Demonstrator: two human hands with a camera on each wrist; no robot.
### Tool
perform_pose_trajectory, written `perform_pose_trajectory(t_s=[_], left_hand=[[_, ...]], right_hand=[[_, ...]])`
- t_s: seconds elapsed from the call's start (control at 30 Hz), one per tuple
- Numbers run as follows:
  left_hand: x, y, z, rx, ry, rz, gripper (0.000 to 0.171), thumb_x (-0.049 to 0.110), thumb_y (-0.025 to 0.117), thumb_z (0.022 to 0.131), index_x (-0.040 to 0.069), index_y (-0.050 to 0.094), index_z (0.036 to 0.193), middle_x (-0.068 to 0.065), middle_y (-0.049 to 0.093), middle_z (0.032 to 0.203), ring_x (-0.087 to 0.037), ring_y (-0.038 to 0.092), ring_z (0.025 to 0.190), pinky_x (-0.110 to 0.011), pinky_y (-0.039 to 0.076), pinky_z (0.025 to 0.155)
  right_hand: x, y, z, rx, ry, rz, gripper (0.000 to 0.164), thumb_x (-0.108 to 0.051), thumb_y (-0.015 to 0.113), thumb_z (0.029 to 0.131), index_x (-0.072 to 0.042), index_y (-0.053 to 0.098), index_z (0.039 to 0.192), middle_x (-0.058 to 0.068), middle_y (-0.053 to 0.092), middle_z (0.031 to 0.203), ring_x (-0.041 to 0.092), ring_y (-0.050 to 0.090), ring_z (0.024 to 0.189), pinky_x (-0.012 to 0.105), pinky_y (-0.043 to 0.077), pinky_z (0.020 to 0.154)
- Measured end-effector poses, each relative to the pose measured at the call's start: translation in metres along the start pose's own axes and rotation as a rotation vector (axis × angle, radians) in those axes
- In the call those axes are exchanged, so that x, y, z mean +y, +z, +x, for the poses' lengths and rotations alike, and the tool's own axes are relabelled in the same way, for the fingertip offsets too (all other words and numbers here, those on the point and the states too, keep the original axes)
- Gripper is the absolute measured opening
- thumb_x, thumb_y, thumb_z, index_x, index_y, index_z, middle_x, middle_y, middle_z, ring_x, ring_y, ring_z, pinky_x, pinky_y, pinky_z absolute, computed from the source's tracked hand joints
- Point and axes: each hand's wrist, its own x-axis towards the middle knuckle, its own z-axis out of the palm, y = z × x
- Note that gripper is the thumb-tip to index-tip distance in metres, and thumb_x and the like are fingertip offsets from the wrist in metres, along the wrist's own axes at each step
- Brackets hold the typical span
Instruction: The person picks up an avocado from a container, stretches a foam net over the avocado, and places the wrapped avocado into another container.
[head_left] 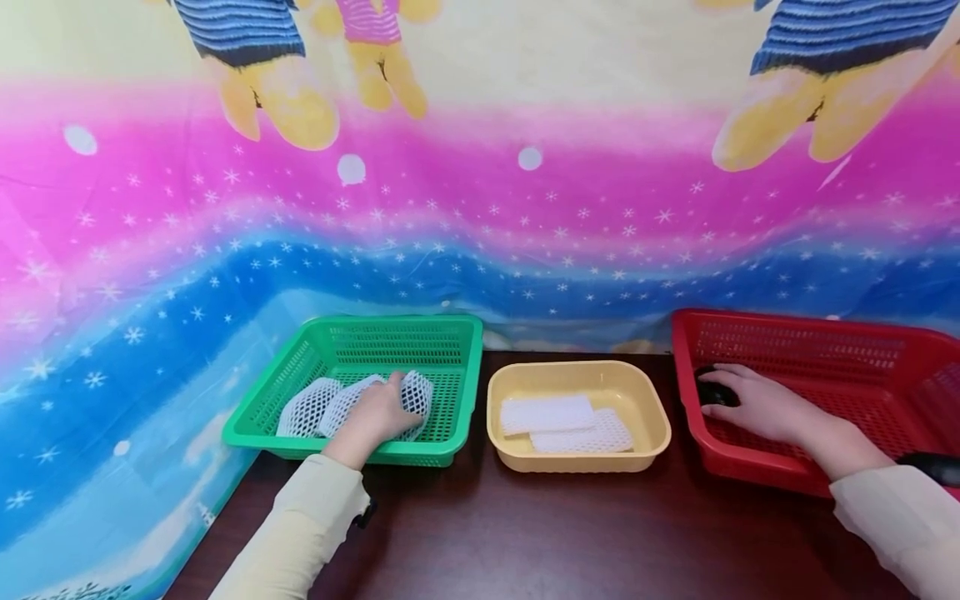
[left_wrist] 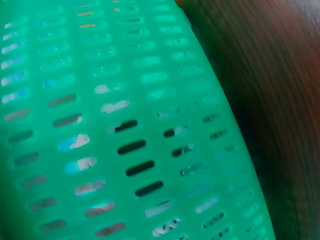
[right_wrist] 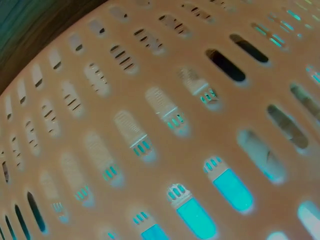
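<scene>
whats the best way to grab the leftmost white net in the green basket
Probably by its rounded upper part, coming from above and slightly from the left. The leftmost white net bulges upward, and the walls of the green basket surround it. The next net crowds its right side, leaving its upper left more open.

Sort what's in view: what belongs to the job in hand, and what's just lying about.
Seemingly in the job: green basket; white mesh pieces, one gripped by the left hand; red basket; dark object held by the right hand; probably the untouched yellow tray and its flat white pieces.
Merely surroundings: patterned cloth; table.
</scene>
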Motion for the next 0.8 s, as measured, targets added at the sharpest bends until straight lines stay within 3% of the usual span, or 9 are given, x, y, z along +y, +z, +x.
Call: perform_pose_trajectory(t_s=[0.2, 0.3, 0.43, 0.53, 0.63, 0.8], left_hand=[[-0.0068, -0.0027, -0.0004, -0.004, -0.025, 0.026, 0.089, 0.028, 0.076, 0.09, -0.008, 0.028, 0.156, -0.041, 0.041, 0.147, -0.055, 0.044, 0.133, -0.064, 0.043, 0.101], [-0.0093, -0.0028, 0.0001, 0.0, -0.03, 0.051, 0.089, 0.029, 0.076, 0.091, -0.009, 0.028, 0.156, -0.041, 0.039, 0.148, -0.056, 0.045, 0.131, -0.064, 0.044, 0.101], [-0.0097, -0.002, -0.0001, -0.005, -0.031, 0.107, 0.086, 0.03, 0.075, 0.091, -0.012, 0.032, 0.153, -0.041, 0.039, 0.147, -0.055, 0.044, 0.132, -0.065, 0.043, 0.101], [-0.0086, -0.0013, -0.0009, -0.01, -0.032, 0.137, 0.084, 0.03, 0.075, 0.092, -0.014, 0.034, 0.151, -0.04, 0.039, 0.148, -0.055, 0.042, 0.134, -0.065, 0.042, 0.103], [-0.0076, -0.0005, -0.0013, -0.002, -0.027, 0.121, 0.084, 0.027, 0.075, 0.091, -0.013, 0.032, 0.152, -0.042, 0.035, 0.149, -0.057, 0.042, 0.133, -0.065, 0.041, 0.103], [-0.0059, -0.0006, -0.0022, 0.02, -0.014, 0.093, 0.087, 0.025, 0.077, 0.091, -0.011, 0.029, 0.154, -0.044, 0.028, 0.151, -0.06, 0.044, 0.129, -0.066, 0.044, 0.1]], right_hand=[[-0.0036, -0.0035, 0.0026, 0.022, -0.012, 0.014, 0.049, -0.026, 0.077, 0.092, 0.01, 0.063, 0.123, 0.039, 0.047, 0.129, 0.057, 0.055, 0.112, 0.067, 0.048, 0.089], [-0.005, -0.0039, 0.003, 0.026, -0.004, 0.02, 0.052, -0.021, 0.078, 0.091, 0.013, 0.061, 0.126, 0.032, 0.05, 0.115, 0.043, 0.062, 0.094, 0.059, 0.054, 0.083], [-0.0047, -0.0039, 0.0026, 0.01, 0.019, 0.017, 0.059, -0.016, 0.078, 0.09, 0.019, 0.054, 0.131, 0.029, 0.048, 0.105, 0.031, 0.058, 0.082, 0.049, 0.055, 0.072], [-0.0042, -0.0025, 0.0021, 0.001, 0.03, 0.008, 0.061, -0.016, 0.078, 0.09, 0.019, 0.052, 0.133, 0.039, 0.046, 0.115, 0.046, 0.06, 0.093, 0.057, 0.055, 0.079], [-0.0036, 0.0002, 0.0015, 0.005, 0.022, 0.004, 0.063, -0.019, 0.079, 0.089, 0.016, 0.051, 0.134, 0.045, 0.044, 0.128, 0.059, 0.052, 0.112, 0.068, 0.048, 0.088], [-0.0038, 0.0039, 0.0023, 0.035, -0.008, -0.002, 0.052, -0.017, 0.079, 0.089, 0.011, 0.057, 0.126, 0.036, 0.056, 0.122, 0.057, 0.053, 0.115, 0.069, 0.046, 0.091]])
